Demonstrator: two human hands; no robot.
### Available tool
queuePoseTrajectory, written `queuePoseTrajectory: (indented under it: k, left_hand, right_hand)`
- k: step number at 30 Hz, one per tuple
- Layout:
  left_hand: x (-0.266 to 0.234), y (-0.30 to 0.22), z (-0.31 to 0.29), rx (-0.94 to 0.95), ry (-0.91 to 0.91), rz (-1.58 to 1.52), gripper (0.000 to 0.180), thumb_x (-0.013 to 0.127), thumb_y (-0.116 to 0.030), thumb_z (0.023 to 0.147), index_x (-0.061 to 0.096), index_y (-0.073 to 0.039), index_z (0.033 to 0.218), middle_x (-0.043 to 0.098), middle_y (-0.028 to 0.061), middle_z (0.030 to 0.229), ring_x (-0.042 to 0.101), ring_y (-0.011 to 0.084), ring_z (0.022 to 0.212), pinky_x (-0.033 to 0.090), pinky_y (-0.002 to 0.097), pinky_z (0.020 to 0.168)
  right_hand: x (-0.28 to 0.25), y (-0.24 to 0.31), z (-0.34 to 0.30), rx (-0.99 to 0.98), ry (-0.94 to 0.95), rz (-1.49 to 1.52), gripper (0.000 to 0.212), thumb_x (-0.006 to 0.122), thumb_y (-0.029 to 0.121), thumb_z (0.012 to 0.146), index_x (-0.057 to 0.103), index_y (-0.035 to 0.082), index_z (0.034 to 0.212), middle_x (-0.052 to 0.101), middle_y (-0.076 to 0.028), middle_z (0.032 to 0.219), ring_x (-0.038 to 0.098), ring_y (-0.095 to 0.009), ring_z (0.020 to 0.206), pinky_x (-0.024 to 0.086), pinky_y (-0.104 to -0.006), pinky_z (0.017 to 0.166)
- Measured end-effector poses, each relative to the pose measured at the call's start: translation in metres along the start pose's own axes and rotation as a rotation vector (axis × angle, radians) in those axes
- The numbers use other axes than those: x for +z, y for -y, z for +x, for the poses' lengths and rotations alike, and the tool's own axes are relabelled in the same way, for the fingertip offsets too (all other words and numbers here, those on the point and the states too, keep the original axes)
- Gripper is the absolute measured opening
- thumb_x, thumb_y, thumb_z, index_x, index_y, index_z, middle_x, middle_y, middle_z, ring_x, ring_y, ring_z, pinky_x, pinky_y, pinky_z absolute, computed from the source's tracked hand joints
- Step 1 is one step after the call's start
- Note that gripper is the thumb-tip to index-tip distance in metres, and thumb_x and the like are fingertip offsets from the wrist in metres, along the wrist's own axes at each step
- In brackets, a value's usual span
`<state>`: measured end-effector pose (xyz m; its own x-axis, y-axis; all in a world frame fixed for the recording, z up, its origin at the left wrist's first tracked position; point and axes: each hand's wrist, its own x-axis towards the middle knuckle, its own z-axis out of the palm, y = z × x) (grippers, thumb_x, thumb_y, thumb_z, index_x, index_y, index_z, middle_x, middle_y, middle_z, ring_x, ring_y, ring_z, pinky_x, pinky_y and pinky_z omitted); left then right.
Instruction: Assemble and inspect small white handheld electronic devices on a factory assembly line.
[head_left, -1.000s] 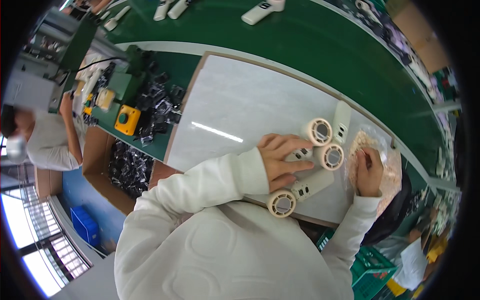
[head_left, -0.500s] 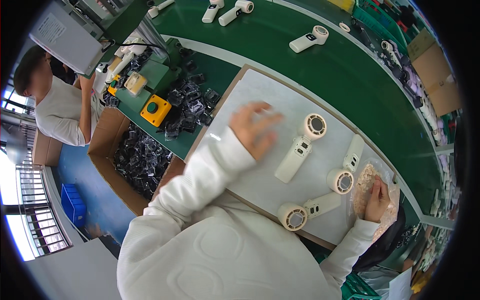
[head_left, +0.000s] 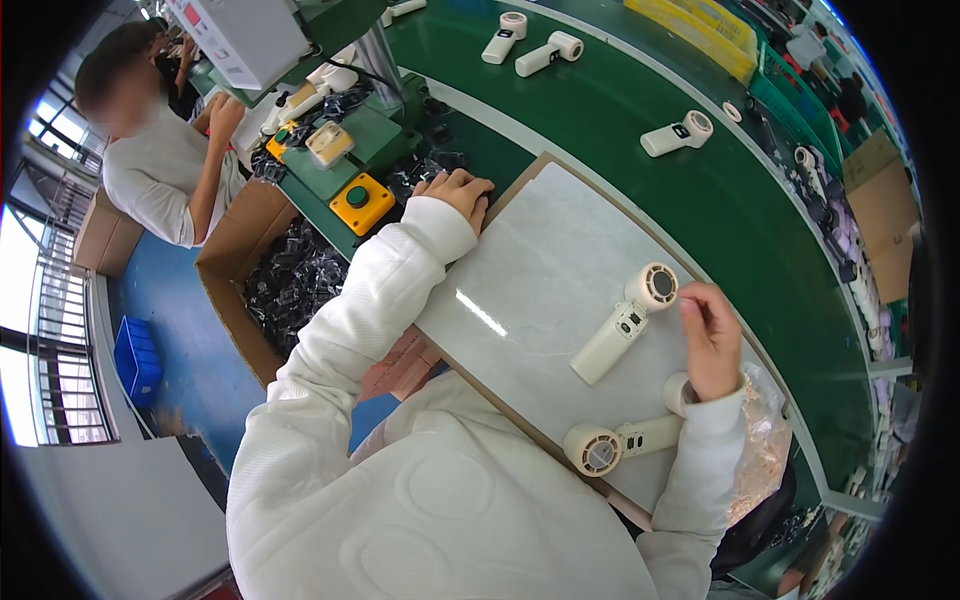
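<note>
My left hand (head_left: 455, 195) rests at the board's left edge, over the near side of a pile of small black plastic parts (head_left: 405, 180). Its fingers curl downward, and their tips are hidden. Beside the round head of a cream handheld fan (head_left: 608, 343), my right hand (head_left: 712, 345) is closed with thumb and fingers together; anything between them is too small to make out. A second handheld fan (head_left: 650, 436) lies nearer to me. Of a third fan (head_left: 677, 392), only part of the head shows past my right hand and sleeve.
The pale board (head_left: 520, 270) lies on the workbench. A clear bag of small beige pieces (head_left: 765, 450) sits at right. Leftward are a yellow box with a green button (head_left: 360, 204), a press and a carton (head_left: 235, 240) of black parts. More fans (head_left: 678, 134) lie beyond; a co-worker sits far left.
My left hand has moved left from above the board to the black parts. My right hand has left the bag of beige pieces and come up beside the middle fan's head.
</note>
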<state>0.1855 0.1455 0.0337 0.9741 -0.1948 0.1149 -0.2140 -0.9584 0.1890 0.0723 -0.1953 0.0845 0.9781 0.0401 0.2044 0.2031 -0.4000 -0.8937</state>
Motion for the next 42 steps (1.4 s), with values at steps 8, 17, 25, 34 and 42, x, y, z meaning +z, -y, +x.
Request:
queuePoseTrajectory:
  k: [8,17,25,34,42]
  left_hand:
    - [-0.004,0.004,0.011,0.192,-0.387,-0.291,0.023,0.054,-0.005,0.09,0.064,-0.007,0.11,0.067,0.0108,0.097,0.066,0.0273,0.085,0.051,0.0341,0.079]
    - [0.037,-0.125,-0.016,0.247,0.14,-1.434,0.025,0.043,0.001,0.095,0.063,-0.006,0.109,0.063,0.005,0.097,0.056,0.0133,0.081,0.047,0.0246,0.075]
    - [0.061,-0.156,-0.003,0.47,0.185,-1.479,0.026,0.042,0.005,0.093,0.06,-0.006,0.11,0.062,0.0049,0.096,0.055,0.0137,0.081,0.047,0.0244,0.074]
    - [0.062,-0.158,-0.005,0.415,0.187,-1.509,0.03,0.044,0.008,0.088,0.06,-0.006,0.11,0.062,0.0047,0.096,0.054,0.0138,0.08,0.047,0.0241,0.075]
    - [0.052,-0.155,-0.01,0.324,0.237,-1.501,0.032,0.049,0.008,0.084,0.061,-0.007,0.109,0.062,0.0035,0.096,0.054,0.0127,0.079,0.046,0.023,0.075]
  right_hand:
    - [0.012,0.008,-0.003,0.366,0.153,0.276,0.009,0.055,0.004,0.093,0.058,0.003,0.101,0.061,-0.007,0.092,0.054,-0.012,0.082,0.045,-0.0259,0.073]
    - [0.048,0.005,-0.014,-0.082,0.175,-0.378,0.006,0.055,0.001,0.088,0.056,0.003,0.093,0.055,-0.01,0.089,0.051,-0.023,0.078,0.044,-0.0341,0.073]
    - [0.061,-0.004,-0.015,-0.226,-0.102,-0.596,0.009,0.054,-0.001,0.085,0.053,0.002,0.094,0.047,-0.014,0.102,0.047,-0.029,0.087,0.042,-0.0383,0.077]
    - [0.056,-0.012,-0.007,-0.164,-0.154,-0.555,0.013,0.054,-0.002,0.084,0.052,0.002,0.096,0.046,-0.015,0.105,0.047,-0.03,0.089,0.042,-0.0373,0.078]
    - [0.053,-0.013,-0.009,-0.116,-0.14,-0.526,0.016,0.055,-0.003,0.082,0.052,0.002,0.097,0.047,-0.014,0.105,0.047,-0.029,0.09,0.042,-0.0367,0.079]
